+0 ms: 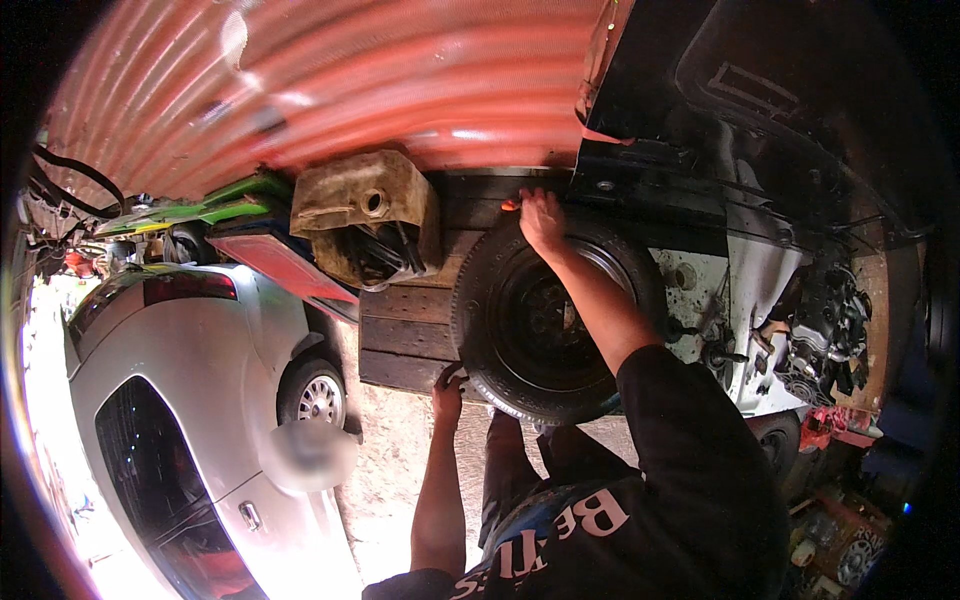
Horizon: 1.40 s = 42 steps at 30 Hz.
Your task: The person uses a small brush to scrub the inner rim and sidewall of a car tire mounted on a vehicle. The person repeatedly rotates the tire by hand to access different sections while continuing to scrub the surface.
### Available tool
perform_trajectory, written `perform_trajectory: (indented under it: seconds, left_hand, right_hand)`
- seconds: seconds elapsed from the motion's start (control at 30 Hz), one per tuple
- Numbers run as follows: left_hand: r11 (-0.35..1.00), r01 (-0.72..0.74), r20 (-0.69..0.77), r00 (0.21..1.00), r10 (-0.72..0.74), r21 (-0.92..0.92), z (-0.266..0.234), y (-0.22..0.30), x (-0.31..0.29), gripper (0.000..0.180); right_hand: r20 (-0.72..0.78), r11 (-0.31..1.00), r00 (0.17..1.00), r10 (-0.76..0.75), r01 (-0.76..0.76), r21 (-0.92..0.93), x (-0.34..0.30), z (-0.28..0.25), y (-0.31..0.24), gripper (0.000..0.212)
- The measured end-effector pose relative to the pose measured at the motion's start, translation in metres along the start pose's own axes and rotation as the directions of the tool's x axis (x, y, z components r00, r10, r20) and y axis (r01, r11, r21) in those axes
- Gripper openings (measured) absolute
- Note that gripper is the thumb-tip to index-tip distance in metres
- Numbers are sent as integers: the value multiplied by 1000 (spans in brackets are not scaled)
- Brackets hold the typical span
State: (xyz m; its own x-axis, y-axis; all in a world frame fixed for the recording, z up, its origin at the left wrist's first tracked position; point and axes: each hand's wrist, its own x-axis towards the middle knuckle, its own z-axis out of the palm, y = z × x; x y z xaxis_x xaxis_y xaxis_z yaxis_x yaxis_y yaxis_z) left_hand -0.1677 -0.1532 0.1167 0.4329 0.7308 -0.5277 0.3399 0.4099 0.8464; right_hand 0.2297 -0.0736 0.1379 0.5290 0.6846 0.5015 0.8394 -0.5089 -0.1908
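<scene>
Wheel (530, 315) lies flat on wooden bench (405, 338), btwn the two hands. R hand (541, 220) is at the wheel's far edge, fingers clamped round a small orange item (511, 205), mostly hidden, so can't tell what kind; R forearm passes over the wheel. L hand (447, 396) is at the wheel's nr-left edge, fingers apart, right by the tyre's side; can't tell if it's touching. Far left on bench, nr the wheel: grubby tan container (345, 190) w/ dark pcs in it. Farther L, well apart: silver car (200, 330). To R of wheel: metal engine pts (830, 325).
</scene>
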Motion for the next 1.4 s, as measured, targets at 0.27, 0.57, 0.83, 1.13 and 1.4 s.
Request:
perform_trajectory:
  seconds: [0.27,0.57,0.83,1.13,1.4]
  left_hand:
    - [1000,23,-20,1000,-22,18,3,9,-4,45]
    - [1000,8,-4,1000,-8,27,-12,2,-14,46]
    - [999,-44,-18,999,44,-13,2,-10,15,37]
    - [868,-104,-122,975,185,486,20,19,71,39]
    - [858,-177,-99,962,254,483,8,23,61,46]
  right_hand:
    - [535,385,793,-292,-414,825,-127,-45,-136,15]
    - [258,775,957,130,-261,576,-63,-41,-24,13]
    - [246,826,933,261,-348,443,-124,-105,174,43]
    - [612,958,750,-251,104,265,-270,-267,149,35]
    - [329,992,944,-39,-2,123,-136,-176,210,28]
